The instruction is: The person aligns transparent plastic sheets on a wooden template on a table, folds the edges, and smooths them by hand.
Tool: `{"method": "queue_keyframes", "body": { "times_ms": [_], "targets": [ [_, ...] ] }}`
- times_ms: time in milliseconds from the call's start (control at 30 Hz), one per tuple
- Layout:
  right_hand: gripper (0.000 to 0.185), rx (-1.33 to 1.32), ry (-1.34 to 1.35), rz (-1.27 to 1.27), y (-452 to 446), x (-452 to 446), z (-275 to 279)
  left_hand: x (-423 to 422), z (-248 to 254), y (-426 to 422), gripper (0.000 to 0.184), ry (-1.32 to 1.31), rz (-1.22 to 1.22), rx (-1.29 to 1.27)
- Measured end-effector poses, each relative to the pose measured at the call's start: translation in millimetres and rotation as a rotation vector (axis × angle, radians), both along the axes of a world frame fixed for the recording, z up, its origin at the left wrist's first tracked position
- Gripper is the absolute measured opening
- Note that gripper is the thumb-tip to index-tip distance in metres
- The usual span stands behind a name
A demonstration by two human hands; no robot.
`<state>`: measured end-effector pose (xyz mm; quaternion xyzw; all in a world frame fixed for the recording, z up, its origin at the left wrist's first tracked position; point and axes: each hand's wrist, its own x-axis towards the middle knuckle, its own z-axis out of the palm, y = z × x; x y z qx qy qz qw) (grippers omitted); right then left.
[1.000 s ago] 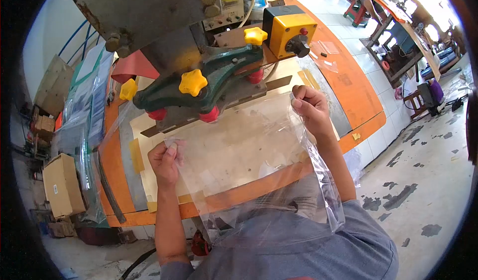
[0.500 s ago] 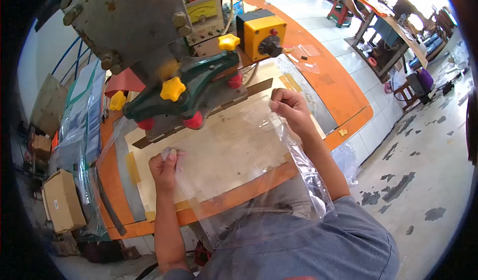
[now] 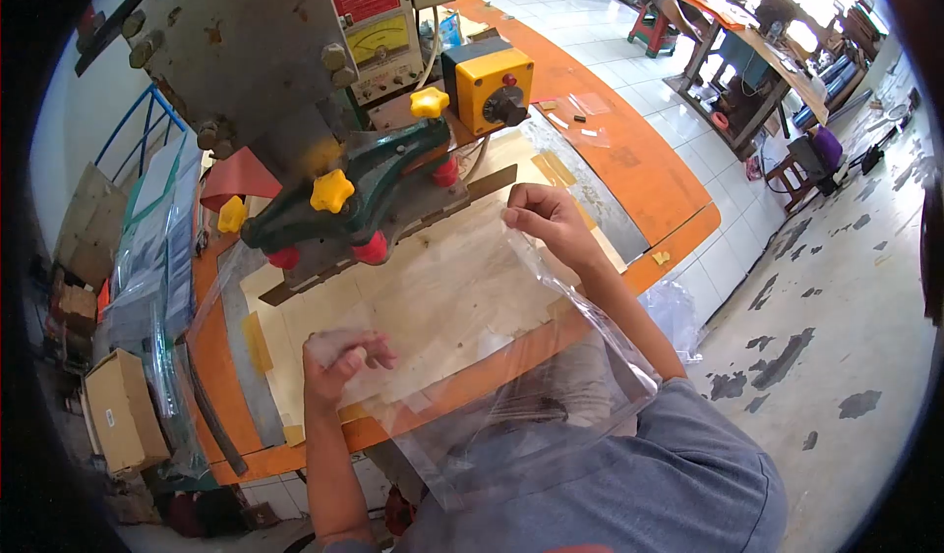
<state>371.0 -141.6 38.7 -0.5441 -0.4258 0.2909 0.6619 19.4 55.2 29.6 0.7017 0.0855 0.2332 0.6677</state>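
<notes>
A clear plastic sheet hangs over the front of the wooden work board and down across my lap. My right hand is closed in a pinch on the sheet's upper right corner, above the board's right side. Over the left front of the board, my left hand is slightly blurred, its fingers stretched to the right and apart from the thumb. It is near the left edge of the sheet; whether it touches the film is hard to see. Beyond both hands stands a press head with a long metal bar.
Yellow star knobs and red feet sit on the press's green bracket. A yellow control box stands behind. Small scraps lie on the orange table. At left are plastic sheets and a cardboard box.
My left hand has let go of the sheet's left corner, lowered, and loosened its fingers. My right hand has moved slightly left, still pinching the sheet. The view has shifted slightly.
</notes>
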Motion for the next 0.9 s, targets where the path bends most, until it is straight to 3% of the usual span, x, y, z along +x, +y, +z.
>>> {"method": "queue_keyframes", "body": {
  "times_ms": [100, 167, 233, 300, 333, 400, 433, 500, 633, 733, 833, 900],
  "targets": [
    [0.029, -0.127, -0.027, 0.0, -18, -11, 22, -8, 21, -19, 0.044, -0.016, -0.047, -0.011],
    [0.052, -0.231, -0.066, 0.049, -38, -21, 45, -21, 23, -30, 0.047, -0.059, -0.028, -0.025],
    [0.055, -0.243, -0.024, 0.077, -60, -27, 57, -35, 13, -41, 0.049, -0.102, -0.007, -0.044],
    [0.06, -0.235, 0.019, 0.134, -79, -35, 66, -45, 5, -53, 0.048, -0.243, -0.026, -0.303],
    [0.06, -0.239, 0.016, 0.122, -87, -37, 68, -43, 5, -56, 0.048, -0.246, -0.037, -0.308],
    [0.06, -0.297, -0.17, 0.207, -100, -40, 72, -41, 8, -64, 0.05, -0.325, -0.103, -0.289],
    [0.051, -0.369, -0.129, 0.157, -103, -50, 87, -36, 9, -66, 0.05, -0.327, -0.111, -0.292],
    [0.044, -0.354, -0.218, 0.129, -106, -51, 84, -27, 11, -69, 0.06, -0.425, -0.358, -0.279],
    [0.025, -0.329, -0.309, 0.041, -106, -58, 102, -23, 18, -75, 0.061, -0.447, -0.394, -0.28],
    [0.02, -0.184, -0.403, -0.065, -97, -59, 105, -18, 26, -72, 0.066, -0.509, -0.552, -0.593],
    [0.016, -0.086, -0.473, -0.142, -90, -66, 116, -13, 34, -72, 0.071, -0.726, -0.729, -0.531],
    [0.015, -0.027, -0.489, -0.171, -87, -72, 123, -22, 9, -71, 0.074, -0.599, -0.815, -0.737]
  ]
}}
